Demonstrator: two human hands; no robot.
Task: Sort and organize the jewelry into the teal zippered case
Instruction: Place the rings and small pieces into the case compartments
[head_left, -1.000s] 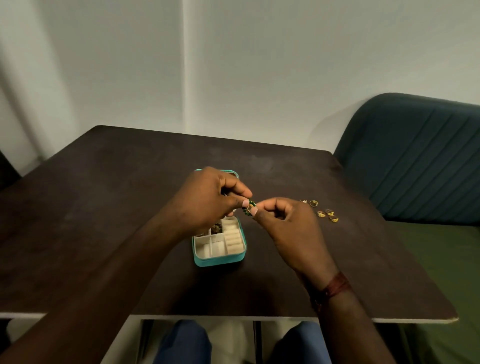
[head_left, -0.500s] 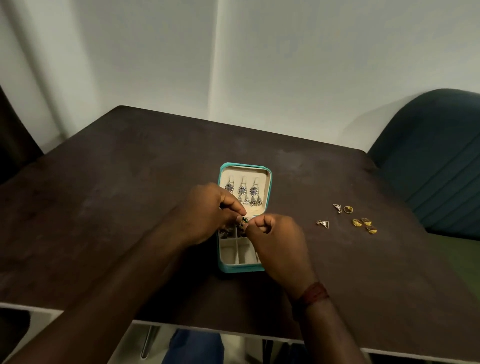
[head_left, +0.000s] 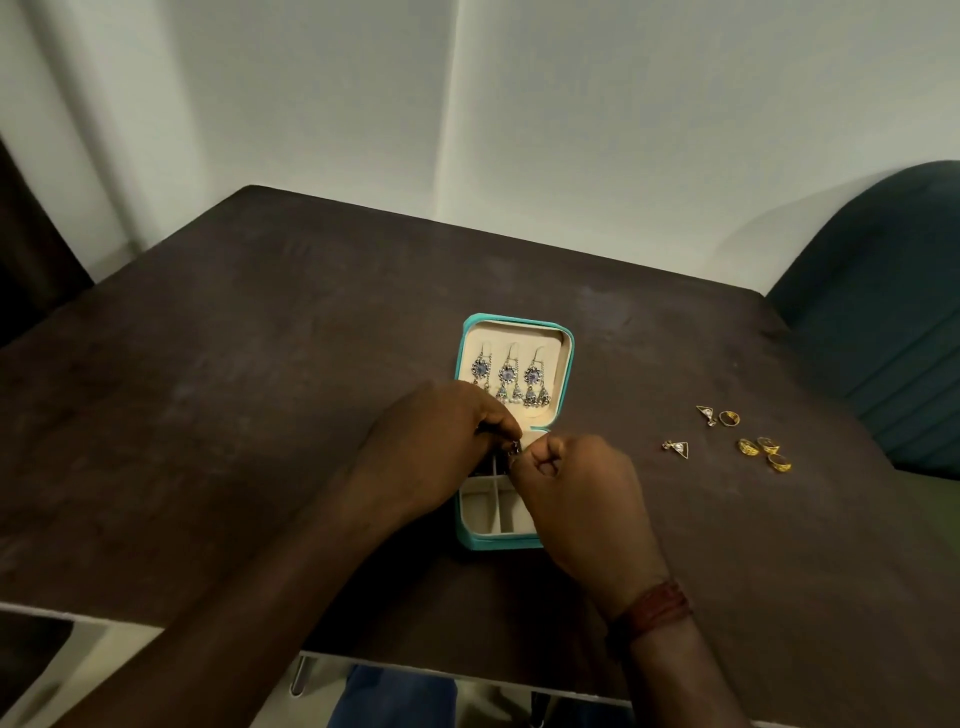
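The teal zippered case (head_left: 488, 541) lies open mid-table, its cream lid holding three silver dangling earrings (head_left: 509, 375). My left hand (head_left: 441, 441) and my right hand (head_left: 576, 483) meet over the case's tray, both pinching one small dark-green piece of jewelry (head_left: 514, 460) between fingertips. The hands hide most of the tray's back compartments. To the right on the table lie two triangular earrings (head_left: 678, 448) and several gold rings (head_left: 763, 451).
The dark wooden table (head_left: 260, 389) ends in a pale front edge near my body. A teal upholstered chair (head_left: 883, 312) stands at the right. A white wall is behind the table. My knees show below the table edge.
Both hands have lowered with the small green piece from above the case's right side down onto the tray. The view tilted and shifted left, revealing the lid with its earrings.
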